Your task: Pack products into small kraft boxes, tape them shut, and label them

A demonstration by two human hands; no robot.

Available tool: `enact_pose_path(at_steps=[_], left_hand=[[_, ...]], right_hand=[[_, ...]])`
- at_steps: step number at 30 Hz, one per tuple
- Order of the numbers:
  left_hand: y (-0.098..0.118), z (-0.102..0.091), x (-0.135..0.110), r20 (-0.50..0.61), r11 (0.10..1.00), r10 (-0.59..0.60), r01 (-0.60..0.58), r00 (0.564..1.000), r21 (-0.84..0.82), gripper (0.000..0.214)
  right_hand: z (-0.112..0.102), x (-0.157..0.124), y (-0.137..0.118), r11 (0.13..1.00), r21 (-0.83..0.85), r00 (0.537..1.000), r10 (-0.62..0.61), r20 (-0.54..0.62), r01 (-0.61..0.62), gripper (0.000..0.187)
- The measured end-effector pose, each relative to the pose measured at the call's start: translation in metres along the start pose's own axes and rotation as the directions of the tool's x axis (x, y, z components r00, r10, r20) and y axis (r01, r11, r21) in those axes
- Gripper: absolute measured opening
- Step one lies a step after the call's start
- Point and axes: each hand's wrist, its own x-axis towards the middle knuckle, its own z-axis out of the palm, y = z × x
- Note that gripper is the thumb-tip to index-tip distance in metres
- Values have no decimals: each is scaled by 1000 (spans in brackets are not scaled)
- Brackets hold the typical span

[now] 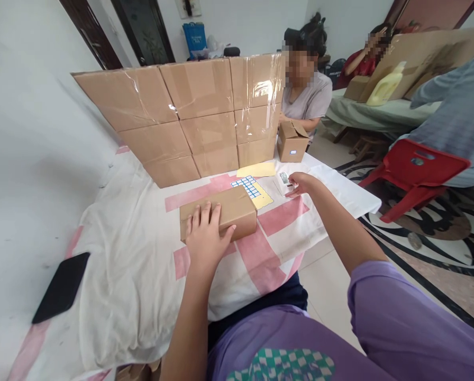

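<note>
My left hand lies on a closed brown cardboard box, its fingers spread over the top and the thumb near the front edge. My right hand reaches to the far right of the table, its fingers closed around the edge of a small white object with a dark grey patch; its kind is unclear. Between the two hands, a sheet of blue-edged labels lies over yellow paper, partly behind the box. Another piece of yellow paper is farther back.
A taped wall of cardboard boxes stands across the table's back. Beside it is a small labelled carton, with a person behind. A black tablet-like object lies at left. A red chair stands at right.
</note>
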Motion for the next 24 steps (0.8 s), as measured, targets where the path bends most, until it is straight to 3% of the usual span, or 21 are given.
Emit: enact_pose_path(at_steps=[5, 14, 24], left_hand=[[0, 0, 0, -5, 1000, 1, -1, 1000, -4, 64], [0, 0, -1, -11, 1000, 1, -1, 1000, 3, 63], [0, 0, -1, -11, 1000, -1, 1, 1000, -3, 62]], right_hand=[[3, -4, 8, 993, 72, 996, 94, 7, -95, 28], [7, -13, 23, 991, 127, 998, 37, -49, -30, 21], [8, -11, 30, 993, 107, 998, -40, -43, 44, 40]])
